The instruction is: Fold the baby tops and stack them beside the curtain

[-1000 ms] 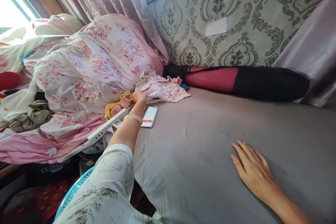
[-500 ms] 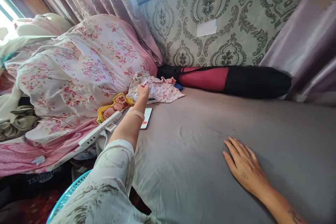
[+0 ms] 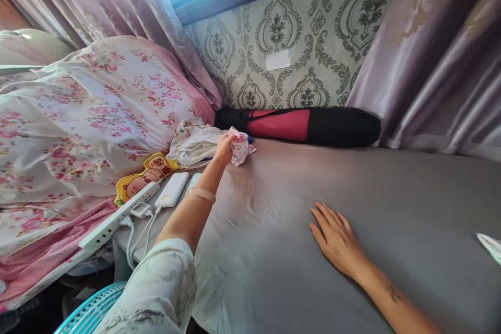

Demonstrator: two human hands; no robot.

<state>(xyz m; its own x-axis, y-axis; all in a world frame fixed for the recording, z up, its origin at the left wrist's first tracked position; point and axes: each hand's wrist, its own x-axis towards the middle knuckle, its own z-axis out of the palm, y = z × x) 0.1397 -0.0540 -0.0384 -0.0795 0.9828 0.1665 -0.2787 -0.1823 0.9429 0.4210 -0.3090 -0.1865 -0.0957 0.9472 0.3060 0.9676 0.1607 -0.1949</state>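
Pale grey wallpaper with dark leafy shapes point(image 3: 277, 26) is at the back, and a wide, smooth grey cloth sheet point(image 3: 266, 271) is in front. Near the sheet's far edge, the left hand point(image 3: 224, 149) has a small white cloth with pink prints point(image 3: 239, 151). Its fingers are squeezed tight on the cloth's top left part. The cloth is thin, soft and crumpled, so its full shape is hidden. Its loose part hangs down, with the bottom toward the near side. The bunch looks a bit longer top to bottom than side to side. Just left is a heap of cream cloth point(image 3: 195, 143). Behind, a long, round black bag with a red middle point(image 3: 344, 128) lies left to right. The right hand point(image 3: 338, 242) rests flat on the sheet, fingers loose and a little apart.
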